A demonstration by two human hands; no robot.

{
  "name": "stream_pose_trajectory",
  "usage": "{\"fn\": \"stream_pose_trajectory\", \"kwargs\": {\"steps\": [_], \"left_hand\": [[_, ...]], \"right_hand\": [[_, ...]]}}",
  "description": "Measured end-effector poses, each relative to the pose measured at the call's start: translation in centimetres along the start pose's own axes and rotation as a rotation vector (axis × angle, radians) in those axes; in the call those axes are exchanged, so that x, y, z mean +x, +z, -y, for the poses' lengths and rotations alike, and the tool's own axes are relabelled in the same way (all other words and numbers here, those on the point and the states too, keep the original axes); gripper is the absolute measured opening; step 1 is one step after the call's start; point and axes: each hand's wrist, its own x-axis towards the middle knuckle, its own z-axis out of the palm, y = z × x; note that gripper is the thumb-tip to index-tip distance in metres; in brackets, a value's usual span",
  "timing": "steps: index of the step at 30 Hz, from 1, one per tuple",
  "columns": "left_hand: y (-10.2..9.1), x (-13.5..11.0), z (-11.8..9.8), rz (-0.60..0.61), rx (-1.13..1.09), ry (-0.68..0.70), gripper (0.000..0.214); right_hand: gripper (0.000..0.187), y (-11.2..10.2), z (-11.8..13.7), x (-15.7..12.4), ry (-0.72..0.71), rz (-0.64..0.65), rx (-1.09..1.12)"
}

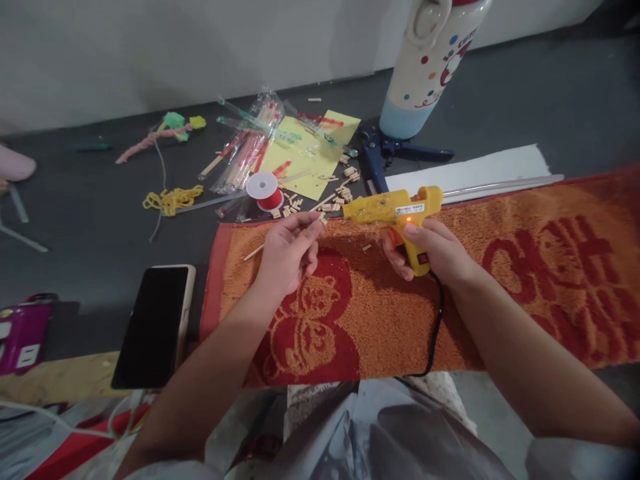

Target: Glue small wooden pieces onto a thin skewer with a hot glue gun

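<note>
My right hand (435, 250) is wrapped round the handle of a yellow hot glue gun (383, 205). An orange light glows on the gun's side, and its nozzle points left toward my left hand (293, 250). Pinched between my left thumb and fingers is a thin wooden stick (254, 253), its tail jutting out to the left. At those fingertips sits a small pale wooden piece (323, 219), a short gap from the nozzle. Whether the piece is joined to the stick I cannot tell. Both hands are over an orange and red towel (390, 320).
Short cut wooden pieces (345, 193) lie behind my hands, beside a red thread spool (270, 195). Farther back are yellow paper (305, 150), blue-handled pliers (375, 157) and a tall bottle (425, 73). A phone (155, 327) lies left; a black cord (440, 320) hangs from the gun.
</note>
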Motion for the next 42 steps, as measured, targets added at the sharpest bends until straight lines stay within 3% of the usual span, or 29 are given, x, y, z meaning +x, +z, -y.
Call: {"fn": "stream_pose_trajectory", "kwargs": {"steps": [11,15,21,24,26,28,34,38,42], "left_hand": [[0.0,0.0,-0.2,-0.012,-0.022,-0.030,0.023],[0.1,0.1,-0.4,-0.062,-0.061,-0.015,0.032],[0.2,0.1,-0.8,-0.062,-0.082,-0.018,0.038],[0.2,-0.1,-1.0,-0.073,-0.074,-0.021,0.038],[0.2,-0.1,-1.1,-0.066,-0.064,-0.018,0.038],[0.2,-0.1,-1.1,-0.056,-0.055,-0.012,0.037],[0.2,-0.1,-1.0,-0.043,-0.052,0.014,0.037],[0.3,-0.2,-1.0,-0.042,-0.049,0.018,0.037],[0.1,-0.3,-0.9,-0.027,-0.033,0.003,0.036]], "right_hand": [[0.039,0.0,-0.1,0.2,0.011,-0.016,-0.001],[0.040,-0.1,0.5,0.1,-0.069,-0.039,-0.076],[0.028,-2.8,3.1,-2.7,-0.153,-0.252,-0.364],[0.025,-5.0,3.9,-4.4,-0.166,-0.474,-0.836],[0.024,-6.2,3.8,-5.1,-0.139,-0.546,-1.148],[0.036,-6.9,3.4,-5.2,-0.106,-0.575,-1.331],[0.043,-7.0,1.6,-3.3,0.011,-0.705,-1.435],[0.046,-6.2,1.1,-2.5,0.049,-0.722,-1.412],[0.052,-5.4,1.7,-3.3,0.042,-0.697,-1.445]]}}
